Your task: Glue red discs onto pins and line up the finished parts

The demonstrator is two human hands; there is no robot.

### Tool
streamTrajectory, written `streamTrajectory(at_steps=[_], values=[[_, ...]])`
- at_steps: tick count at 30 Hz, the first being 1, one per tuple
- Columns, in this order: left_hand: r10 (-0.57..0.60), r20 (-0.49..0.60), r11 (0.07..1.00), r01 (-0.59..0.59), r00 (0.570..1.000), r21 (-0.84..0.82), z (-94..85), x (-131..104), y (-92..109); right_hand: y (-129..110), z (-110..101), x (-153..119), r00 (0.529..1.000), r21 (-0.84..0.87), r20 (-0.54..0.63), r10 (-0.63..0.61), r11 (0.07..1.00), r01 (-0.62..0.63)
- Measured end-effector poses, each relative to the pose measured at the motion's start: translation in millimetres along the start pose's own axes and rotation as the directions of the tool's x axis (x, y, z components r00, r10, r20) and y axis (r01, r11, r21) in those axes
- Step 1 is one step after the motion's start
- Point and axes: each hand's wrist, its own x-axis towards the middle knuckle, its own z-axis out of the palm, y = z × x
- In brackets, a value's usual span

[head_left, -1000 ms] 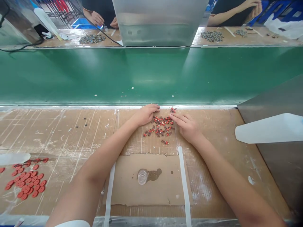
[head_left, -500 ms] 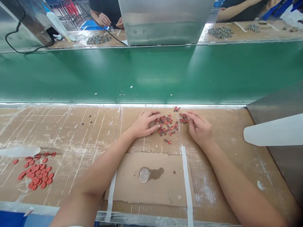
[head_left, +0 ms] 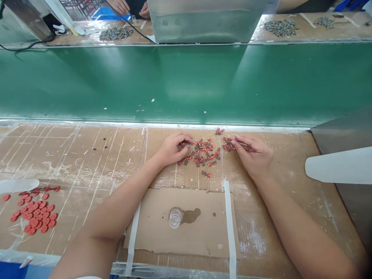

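Note:
Small red-tipped parts with dark stems (head_left: 205,149) lie in a loose pile on the cardboard-covered table. My left hand (head_left: 173,149) is at the pile's left side, fingers curled round a few of these parts, with more parts just below the thumb. On the right, my right hand (head_left: 254,157) has thumb and forefinger pinched at a small cluster of the same parts (head_left: 228,144); the fingertips partly hide what they grip. One more little group (head_left: 219,131) lies at the far side, and a single part (head_left: 206,174) lies nearest me.
A small clear cup (head_left: 176,217) stands on a taped cardboard sheet (head_left: 203,236) beside a wet stain. Red discs (head_left: 36,213) lie at left near a white pointed object (head_left: 19,186). Another white object (head_left: 338,166) juts in from the right. Beyond runs a green surface (head_left: 174,85); a person's hands (head_left: 122,6) are behind it.
My left hand has curled its fingers and drawn some parts left, apart from the main pile. My right hand has moved slightly right, its thumb now up against the forefinger. The view has shifted a little.

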Motion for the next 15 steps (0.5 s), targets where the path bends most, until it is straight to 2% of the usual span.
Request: streamTrajectory(at_steps=[3, 6, 8, 11, 15], values=[[-0.053, -0.001, 0.999, 0.053, 0.999, 0.005, 1.5, 0.6, 2.1, -0.2, 1.5, -0.3, 0.997, 0.04, -0.037, 0.069, 0.997, -0.067], [-0.177, -0.015, 0.984, 0.177, 0.984, -0.019, 2.8, 6.0, 6.4, 0.0, 3.5, -0.7, 0.986, 0.061, -0.079, 0.145, 0.988, -0.14], [-0.262, -0.006, 0.964, 0.262, 0.965, -0.053, 3.3, 14.0, 9.1, -0.6, 3.2, -0.7, 0.984, 0.048, -0.099, 0.15, 0.988, -0.146], [-0.33, 0.071, 0.941, 0.333, 0.941, -0.054, 4.9, 32.7, 11.9, -2.1, -4.5, -2.9, 0.981, 0.037, -0.101, 0.168, 0.986, -0.165], [-0.352, 0.242, 0.934, 0.356, 0.904, 0.029, 13.9, 61.6, 14.8, -3.4, -31.9, -19.4, 0.968, 0.064, -0.076, 0.239, 0.97, -0.235]])
